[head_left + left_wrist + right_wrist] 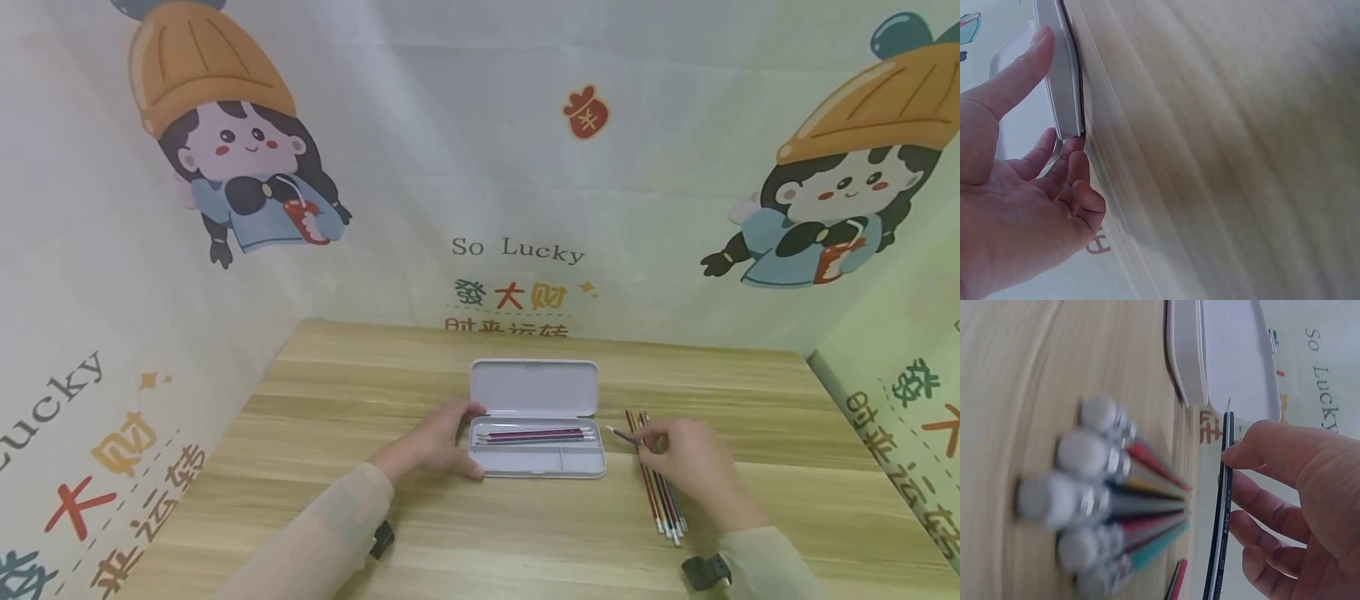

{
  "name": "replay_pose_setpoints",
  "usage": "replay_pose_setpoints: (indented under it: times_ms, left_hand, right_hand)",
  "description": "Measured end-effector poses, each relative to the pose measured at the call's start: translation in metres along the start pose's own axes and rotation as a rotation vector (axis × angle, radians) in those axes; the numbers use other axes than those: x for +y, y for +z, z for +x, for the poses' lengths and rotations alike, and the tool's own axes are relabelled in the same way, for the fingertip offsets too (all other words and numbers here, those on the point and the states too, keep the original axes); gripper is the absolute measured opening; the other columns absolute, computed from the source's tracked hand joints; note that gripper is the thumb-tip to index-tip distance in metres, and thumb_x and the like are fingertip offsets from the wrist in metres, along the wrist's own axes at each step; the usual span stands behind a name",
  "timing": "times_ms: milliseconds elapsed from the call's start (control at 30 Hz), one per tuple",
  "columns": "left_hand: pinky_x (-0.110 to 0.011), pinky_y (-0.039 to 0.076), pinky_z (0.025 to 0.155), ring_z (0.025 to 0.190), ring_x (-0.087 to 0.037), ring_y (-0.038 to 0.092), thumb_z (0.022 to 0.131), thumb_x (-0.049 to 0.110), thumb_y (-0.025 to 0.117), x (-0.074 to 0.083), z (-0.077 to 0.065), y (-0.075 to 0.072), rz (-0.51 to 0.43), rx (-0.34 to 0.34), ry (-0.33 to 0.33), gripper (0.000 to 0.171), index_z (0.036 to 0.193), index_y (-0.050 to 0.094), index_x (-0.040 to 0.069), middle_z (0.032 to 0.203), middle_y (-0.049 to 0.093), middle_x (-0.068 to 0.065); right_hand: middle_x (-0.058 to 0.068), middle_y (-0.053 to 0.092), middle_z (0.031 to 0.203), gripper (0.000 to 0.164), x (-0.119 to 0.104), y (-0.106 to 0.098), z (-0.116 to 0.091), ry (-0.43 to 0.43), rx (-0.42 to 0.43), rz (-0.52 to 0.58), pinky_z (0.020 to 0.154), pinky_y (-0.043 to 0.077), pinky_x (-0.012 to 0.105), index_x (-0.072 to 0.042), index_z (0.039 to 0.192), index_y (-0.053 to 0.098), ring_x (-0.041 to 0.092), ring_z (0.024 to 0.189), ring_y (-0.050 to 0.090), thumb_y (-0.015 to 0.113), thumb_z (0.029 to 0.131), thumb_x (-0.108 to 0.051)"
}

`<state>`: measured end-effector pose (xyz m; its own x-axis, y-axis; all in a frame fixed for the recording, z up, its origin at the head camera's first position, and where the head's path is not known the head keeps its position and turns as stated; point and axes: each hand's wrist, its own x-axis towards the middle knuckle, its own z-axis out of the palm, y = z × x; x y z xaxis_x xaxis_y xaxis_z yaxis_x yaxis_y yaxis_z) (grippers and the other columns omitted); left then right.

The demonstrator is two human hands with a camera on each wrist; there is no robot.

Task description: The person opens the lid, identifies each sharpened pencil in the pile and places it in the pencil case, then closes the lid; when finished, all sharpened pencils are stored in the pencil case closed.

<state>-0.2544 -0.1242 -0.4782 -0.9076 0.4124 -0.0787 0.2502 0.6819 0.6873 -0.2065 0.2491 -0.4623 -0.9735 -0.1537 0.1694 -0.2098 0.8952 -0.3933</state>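
A white pencil case (537, 463) lies on the table with its lid (534, 388) raised at the back. Several pencils (536, 435) rest in its rear compartment. My left hand (442, 442) holds the case's left end, thumb at the front corner and fingers round the back, as the left wrist view shows too. Between thumb and fingers my right hand (686, 454) pinches a dark pencil (1222, 506), its sharpened tip pointing towards the case's right side. Beneath and beside that hand lies a bundle of pencils (662, 500), their white eraser ends (1047, 497) near the right wrist camera.
The wooden table (375, 367) is bordered by printed cloth walls (420, 167) at the back and both sides. The case's front part has a divider (562, 460). A dark wrist device (705, 572) sits below the right hand.
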Motion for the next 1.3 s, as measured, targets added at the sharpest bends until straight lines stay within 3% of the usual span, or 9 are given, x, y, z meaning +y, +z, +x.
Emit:
replay_pose_setpoints:
  times_ms: [133, 333, 533, 733, 967, 1300]
  left_hand:
    - [-0.053, 0.037, 0.122, 0.134, -0.035, 0.052, 0.061, 0.014, 0.098, 0.001, 0.001, 0.0, 0.004, -0.002, -0.003, 0.093, 0.142, 0.053, 0.004, 0.139, 0.06, -0.016]
    - [-0.053, 0.036, 0.122, 0.136, -0.036, 0.05, 0.061, 0.016, 0.098, 0.001, 0.001, 0.0, 0.012, -0.003, -0.007, 0.093, 0.142, 0.054, 0.005, 0.141, 0.059, -0.016]
    - [-0.054, 0.036, 0.122, 0.136, -0.036, 0.051, 0.06, 0.017, 0.099, -0.001, 0.0, -0.002, 0.02, 0.006, -0.017, 0.095, 0.143, 0.053, 0.005, 0.141, 0.059, -0.016]
    - [-0.053, 0.037, 0.122, 0.135, -0.036, 0.051, 0.06, 0.016, 0.099, -0.002, -0.001, -0.001, 0.021, 0.008, -0.003, 0.094, 0.142, 0.054, 0.004, 0.14, 0.06, -0.016]
    - [-0.053, 0.037, 0.122, 0.134, -0.035, 0.051, 0.059, 0.014, 0.099, 0.0, -0.001, 0.001, 0.008, 0.004, -0.006, 0.094, 0.141, 0.054, 0.004, 0.139, 0.06, -0.016]
    - [-0.054, 0.037, 0.121, 0.134, -0.036, 0.052, 0.06, 0.016, 0.099, 0.0, 0.001, 0.001, 0.004, -0.006, -0.003, 0.095, 0.143, 0.053, 0.004, 0.139, 0.059, -0.016]
  right_hand:
    - [-0.008, 0.072, 0.078, 0.018, -0.009, 0.003, 0.004, -0.022, 0.006, -0.013, 0.042, 0.032, 0.025, -0.019, 0.097, 0.08, 0.009, 0.05, 0.04, 0.078, 0.08, -0.017]
    - [-0.01, 0.071, 0.079, 0.019, -0.019, 0.01, 0.01, -0.04, -0.007, -0.03, 0.049, 0.039, 0.026, -0.022, 0.096, 0.081, 0.007, 0.059, 0.048, 0.077, 0.079, -0.017]
    - [-0.008, 0.072, 0.082, 0.017, -0.032, 0.018, 0.018, -0.114, 0.007, -0.028, 0.055, 0.046, 0.027, -0.025, 0.092, 0.082, 0.008, 0.071, 0.058, 0.081, 0.078, -0.017]
    - [-0.01, 0.073, 0.081, 0.015, -0.045, 0.026, 0.027, -0.207, 0.03, -0.052, 0.058, 0.046, 0.026, -0.024, 0.089, 0.082, 0.007, 0.071, 0.056, 0.081, 0.078, -0.014]
    - [-0.01, 0.073, 0.085, 0.014, -0.058, 0.035, 0.039, -0.216, -0.035, -0.031, 0.066, 0.052, 0.028, -0.024, 0.089, 0.082, 0.007, 0.075, 0.061, 0.081, 0.079, -0.014]
    - [-0.012, 0.074, 0.085, 0.012, -0.082, 0.046, 0.055, -0.285, -0.038, -0.081, 0.072, 0.056, 0.031, -0.026, 0.089, 0.081, 0.009, 0.081, 0.066, 0.083, 0.079, -0.019]
